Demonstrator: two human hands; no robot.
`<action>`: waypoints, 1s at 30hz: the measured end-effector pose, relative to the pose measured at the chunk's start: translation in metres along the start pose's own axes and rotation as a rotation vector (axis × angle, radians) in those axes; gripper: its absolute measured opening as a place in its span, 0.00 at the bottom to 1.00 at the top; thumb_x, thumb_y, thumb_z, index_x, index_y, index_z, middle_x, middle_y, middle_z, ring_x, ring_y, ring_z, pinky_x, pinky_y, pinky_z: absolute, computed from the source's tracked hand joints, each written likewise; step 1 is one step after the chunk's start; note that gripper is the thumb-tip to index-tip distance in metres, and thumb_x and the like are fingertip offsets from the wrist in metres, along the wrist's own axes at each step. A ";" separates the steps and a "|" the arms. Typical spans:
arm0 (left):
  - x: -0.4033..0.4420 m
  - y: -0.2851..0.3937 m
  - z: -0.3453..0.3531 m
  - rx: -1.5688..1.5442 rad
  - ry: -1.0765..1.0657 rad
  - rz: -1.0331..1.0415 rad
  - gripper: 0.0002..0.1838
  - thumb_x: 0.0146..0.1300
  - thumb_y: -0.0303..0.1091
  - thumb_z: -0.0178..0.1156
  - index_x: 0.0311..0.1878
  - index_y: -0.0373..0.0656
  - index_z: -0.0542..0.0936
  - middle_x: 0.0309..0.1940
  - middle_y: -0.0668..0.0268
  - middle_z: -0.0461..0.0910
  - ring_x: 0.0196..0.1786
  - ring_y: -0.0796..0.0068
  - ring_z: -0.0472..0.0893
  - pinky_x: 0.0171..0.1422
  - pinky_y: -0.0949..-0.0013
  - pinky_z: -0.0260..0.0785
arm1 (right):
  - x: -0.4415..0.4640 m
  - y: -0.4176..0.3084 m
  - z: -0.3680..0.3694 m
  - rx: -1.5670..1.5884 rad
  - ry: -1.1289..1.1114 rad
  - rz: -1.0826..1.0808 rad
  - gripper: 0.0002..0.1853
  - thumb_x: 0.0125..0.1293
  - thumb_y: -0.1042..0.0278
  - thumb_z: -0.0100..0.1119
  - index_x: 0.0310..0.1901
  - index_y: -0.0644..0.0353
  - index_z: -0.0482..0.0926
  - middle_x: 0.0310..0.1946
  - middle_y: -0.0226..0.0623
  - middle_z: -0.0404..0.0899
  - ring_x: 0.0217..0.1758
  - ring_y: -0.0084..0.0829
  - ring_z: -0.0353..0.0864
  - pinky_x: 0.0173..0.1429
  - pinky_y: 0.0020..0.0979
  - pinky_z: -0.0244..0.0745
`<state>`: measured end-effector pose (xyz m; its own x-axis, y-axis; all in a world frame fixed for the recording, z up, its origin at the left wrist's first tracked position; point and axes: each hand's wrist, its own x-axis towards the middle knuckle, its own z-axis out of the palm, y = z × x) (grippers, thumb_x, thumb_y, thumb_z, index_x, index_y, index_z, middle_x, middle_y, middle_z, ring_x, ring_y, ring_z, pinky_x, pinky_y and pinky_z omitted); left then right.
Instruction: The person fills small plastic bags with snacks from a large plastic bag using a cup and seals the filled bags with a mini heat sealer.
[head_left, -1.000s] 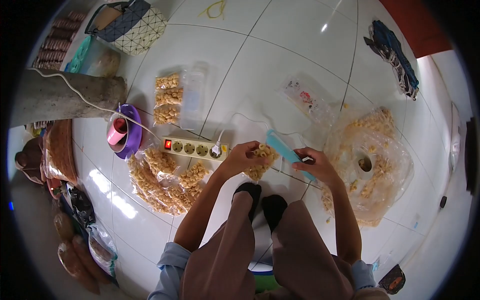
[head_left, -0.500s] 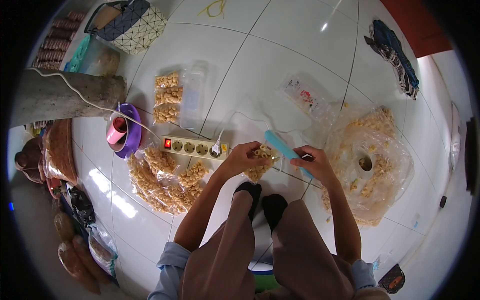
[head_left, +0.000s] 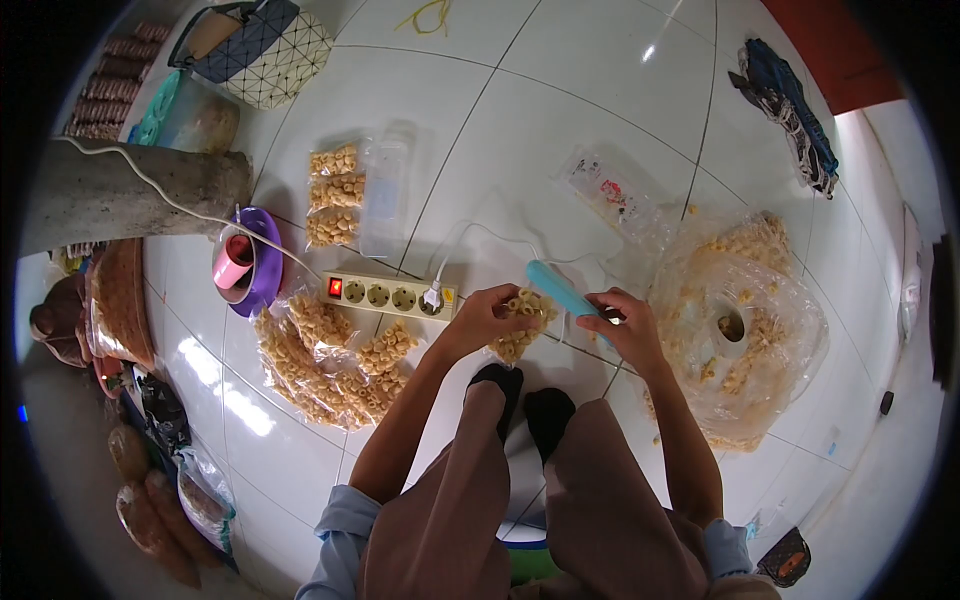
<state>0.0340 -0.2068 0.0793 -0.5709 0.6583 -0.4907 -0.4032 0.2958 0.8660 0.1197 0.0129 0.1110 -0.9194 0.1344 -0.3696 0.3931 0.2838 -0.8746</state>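
Note:
My left hand (head_left: 492, 318) is closed around the side of a small clear plastic bag (head_left: 522, 325) filled with ring-shaped snacks. My right hand (head_left: 622, 325) grips a slim turquoise hair straightener (head_left: 562, 288) by its lower end. The straightener slants up and left, its far end beside the top of the bag; whether it touches the plastic I cannot tell. A white cord runs behind it toward a power strip (head_left: 390, 293) with a lit red switch. Several filled snack bags (head_left: 330, 370) lie left of my left hand.
At right, a large clear bag of loose snacks (head_left: 765, 330) spreads over the tiles. Farther off lie packed snack bags (head_left: 335, 195) and a printed plastic packet (head_left: 610, 190). A purple basin (head_left: 265, 265) holds a pink cup (head_left: 233, 262), beside a pillar (head_left: 140, 195).
My right hand and the straightener have shifted slightly left and up, closer to the bag. My left hand keeps its hold in nearly the same place.

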 end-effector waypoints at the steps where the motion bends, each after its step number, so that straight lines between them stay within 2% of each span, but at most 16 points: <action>1: 0.000 0.001 0.000 0.000 0.000 0.000 0.26 0.50 0.43 0.68 0.47 0.34 0.75 0.35 0.65 0.79 0.38 0.81 0.78 0.45 0.75 0.70 | 0.000 0.000 0.000 0.000 0.000 0.000 0.17 0.49 0.67 0.69 0.40 0.65 0.80 0.30 0.35 0.78 0.33 0.25 0.77 0.42 0.26 0.73; 16: 0.001 -0.004 0.000 -0.025 -0.005 0.015 0.25 0.52 0.41 0.67 0.48 0.32 0.74 0.36 0.63 0.79 0.38 0.80 0.78 0.45 0.75 0.70 | 0.002 0.006 0.001 0.007 -0.008 0.012 0.17 0.49 0.66 0.68 0.42 0.64 0.81 0.30 0.36 0.78 0.33 0.25 0.78 0.43 0.26 0.74; 30: -0.001 -0.001 0.000 -0.011 0.009 -0.008 0.26 0.51 0.39 0.67 0.49 0.34 0.74 0.38 0.64 0.79 0.39 0.81 0.77 0.46 0.75 0.70 | 0.001 0.003 0.002 -0.028 0.003 -0.034 0.21 0.44 0.64 0.72 0.42 0.62 0.80 0.32 0.36 0.79 0.34 0.27 0.78 0.43 0.27 0.73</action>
<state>0.0345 -0.2079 0.0788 -0.5737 0.6500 -0.4984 -0.4156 0.2934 0.8609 0.1196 0.0119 0.1076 -0.9323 0.1266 -0.3387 0.3616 0.3151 -0.8775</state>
